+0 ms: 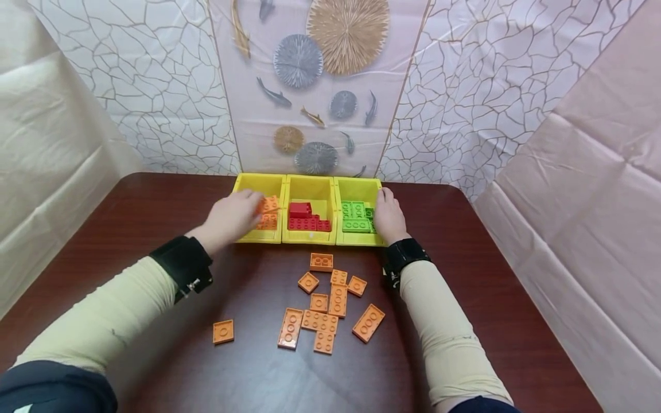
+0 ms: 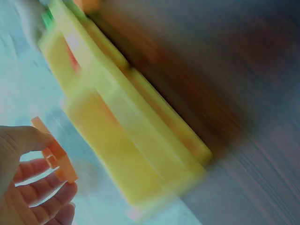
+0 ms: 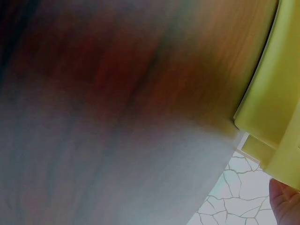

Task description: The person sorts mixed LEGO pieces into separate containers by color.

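Note:
My left hand (image 1: 232, 217) is over the left yellow bin (image 1: 258, 182), which has orange bricks (image 1: 268, 221) in it. Between thumb and fingers it pinches an orange toy brick (image 2: 58, 152), seen edge-on in the left wrist view. At the far right of the row, my right hand (image 1: 391, 215) grips the outer side wall of the right yellow bin (image 1: 358, 238), which holds green bricks (image 1: 356, 223). In the right wrist view, that hand's fingers (image 3: 283, 199) meet the bin's edge. The middle yellow bin (image 1: 310, 186) contains red bricks (image 1: 303, 221).
Several orange bricks (image 1: 338, 299) lie scattered on the dark wooden table (image 1: 248, 378) in front of the bins. One orange brick (image 1: 224, 331) lies apart to the left. A patterned cloth backdrop (image 1: 181, 97) rises behind the table.

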`<control>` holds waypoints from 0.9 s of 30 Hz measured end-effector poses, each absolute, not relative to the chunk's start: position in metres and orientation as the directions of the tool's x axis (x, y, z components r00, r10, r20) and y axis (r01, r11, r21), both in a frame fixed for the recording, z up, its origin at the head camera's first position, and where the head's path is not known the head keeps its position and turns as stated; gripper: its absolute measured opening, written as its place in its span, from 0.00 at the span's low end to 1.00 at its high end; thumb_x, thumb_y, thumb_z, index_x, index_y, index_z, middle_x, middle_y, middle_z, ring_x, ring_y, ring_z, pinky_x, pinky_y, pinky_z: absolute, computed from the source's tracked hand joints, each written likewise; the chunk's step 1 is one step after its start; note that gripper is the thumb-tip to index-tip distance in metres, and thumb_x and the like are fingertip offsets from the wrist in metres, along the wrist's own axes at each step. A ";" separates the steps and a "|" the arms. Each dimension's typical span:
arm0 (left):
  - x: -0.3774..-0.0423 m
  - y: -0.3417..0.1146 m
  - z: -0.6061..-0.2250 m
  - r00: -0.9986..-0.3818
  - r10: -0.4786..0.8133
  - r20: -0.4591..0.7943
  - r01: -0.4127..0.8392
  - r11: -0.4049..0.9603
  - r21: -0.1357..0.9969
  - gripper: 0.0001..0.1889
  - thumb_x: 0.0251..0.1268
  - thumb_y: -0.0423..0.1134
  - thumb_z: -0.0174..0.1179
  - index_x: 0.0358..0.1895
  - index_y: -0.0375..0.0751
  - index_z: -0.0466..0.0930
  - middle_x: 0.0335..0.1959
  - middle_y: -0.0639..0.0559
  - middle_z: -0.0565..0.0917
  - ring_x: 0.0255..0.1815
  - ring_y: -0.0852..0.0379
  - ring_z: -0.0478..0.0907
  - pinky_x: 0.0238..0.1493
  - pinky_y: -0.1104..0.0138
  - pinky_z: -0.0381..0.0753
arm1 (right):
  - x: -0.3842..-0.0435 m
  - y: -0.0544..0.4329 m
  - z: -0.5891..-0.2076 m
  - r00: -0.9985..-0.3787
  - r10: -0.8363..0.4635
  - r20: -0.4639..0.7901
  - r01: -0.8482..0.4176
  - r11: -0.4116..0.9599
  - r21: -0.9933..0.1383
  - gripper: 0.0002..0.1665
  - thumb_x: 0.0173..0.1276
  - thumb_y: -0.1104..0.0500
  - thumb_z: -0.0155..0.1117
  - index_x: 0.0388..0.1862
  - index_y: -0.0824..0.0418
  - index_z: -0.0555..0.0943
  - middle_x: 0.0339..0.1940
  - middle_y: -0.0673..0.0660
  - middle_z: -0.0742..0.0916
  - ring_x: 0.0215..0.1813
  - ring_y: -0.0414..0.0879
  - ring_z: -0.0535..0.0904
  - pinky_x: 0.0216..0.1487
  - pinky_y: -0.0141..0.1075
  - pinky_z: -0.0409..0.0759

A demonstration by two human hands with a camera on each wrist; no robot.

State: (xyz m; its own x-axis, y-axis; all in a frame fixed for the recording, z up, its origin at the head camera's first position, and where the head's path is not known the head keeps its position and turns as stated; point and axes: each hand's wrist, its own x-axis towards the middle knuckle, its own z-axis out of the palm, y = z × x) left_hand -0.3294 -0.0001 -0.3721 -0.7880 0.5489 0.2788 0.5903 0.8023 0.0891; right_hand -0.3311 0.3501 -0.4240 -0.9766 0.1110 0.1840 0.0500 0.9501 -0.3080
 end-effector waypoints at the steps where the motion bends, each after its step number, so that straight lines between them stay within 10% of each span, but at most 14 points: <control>1: -0.336 -0.005 -0.373 -0.810 0.530 0.251 0.564 0.821 0.086 0.15 0.59 0.38 0.60 0.48 0.36 0.74 0.40 0.43 0.76 0.39 0.45 0.74 0.36 0.54 0.76 | -0.331 0.351 -0.424 -0.977 0.112 0.179 0.054 0.952 -0.301 0.26 0.79 0.60 0.27 0.72 0.68 0.52 0.71 0.63 0.56 0.66 0.58 0.58 0.63 0.49 0.62; 27: -0.373 0.005 -0.397 -0.829 0.559 0.015 0.556 0.822 0.122 0.11 0.64 0.32 0.54 0.47 0.33 0.76 0.39 0.42 0.76 0.39 0.47 0.72 0.48 0.55 0.73 | -0.332 0.351 -0.427 -0.970 0.153 0.189 0.079 0.934 -0.349 0.27 0.79 0.57 0.29 0.73 0.65 0.51 0.71 0.60 0.58 0.61 0.56 0.66 0.59 0.49 0.67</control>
State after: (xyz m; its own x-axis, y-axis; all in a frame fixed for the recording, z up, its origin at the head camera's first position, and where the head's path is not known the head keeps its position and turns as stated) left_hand -0.3735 0.0053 -0.3969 -0.8291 0.5589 0.0155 0.5564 0.8220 0.1217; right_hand -0.3317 0.3508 -0.4268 -0.9700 0.1528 0.1888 0.0792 0.9338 -0.3488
